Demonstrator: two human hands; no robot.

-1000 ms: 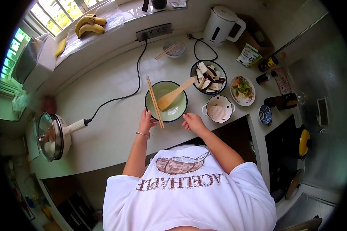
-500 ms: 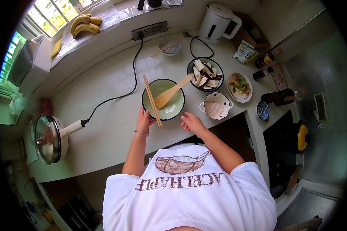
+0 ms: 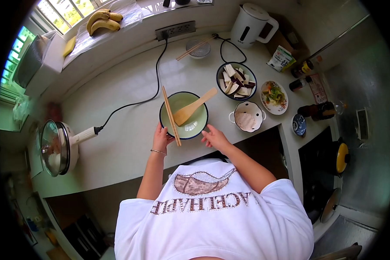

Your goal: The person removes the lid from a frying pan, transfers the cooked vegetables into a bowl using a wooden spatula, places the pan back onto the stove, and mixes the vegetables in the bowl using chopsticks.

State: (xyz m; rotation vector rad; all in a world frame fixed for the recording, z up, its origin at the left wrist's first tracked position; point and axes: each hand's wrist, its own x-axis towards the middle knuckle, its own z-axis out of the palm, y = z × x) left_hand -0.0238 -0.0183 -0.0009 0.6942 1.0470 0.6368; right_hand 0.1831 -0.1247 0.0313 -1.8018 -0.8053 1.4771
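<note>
A green bowl with a dark rim (image 3: 198,125) stands near the counter's front edge. A wooden spatula (image 3: 187,113) leans inside it, and a pair of chopsticks (image 3: 170,115) lies across its left side. My left hand (image 3: 161,138) grips the bowl's lower left rim, its fingers partly hidden by the bowl and chopsticks. At the lower right rim is my right hand (image 3: 215,138), fingers loosely bent and apart, holding nothing. A white dotted bowl of pale powder (image 3: 246,121) and a bowl of cut eggplant (image 3: 236,82) sit to the right.
Farther right are a plate of chopped vegetables (image 3: 274,97), a small blue bowl (image 3: 299,125) and dark bottles (image 3: 320,111). A kettle (image 3: 248,26) stands at the back. On the left, a lidded electric pot (image 3: 58,148) has its cord (image 3: 157,82) running over the counter.
The camera view has shifted slightly. My right hand has come a little closer to the bowl's rim since half a second ago; my left hand stays at the bowl.
</note>
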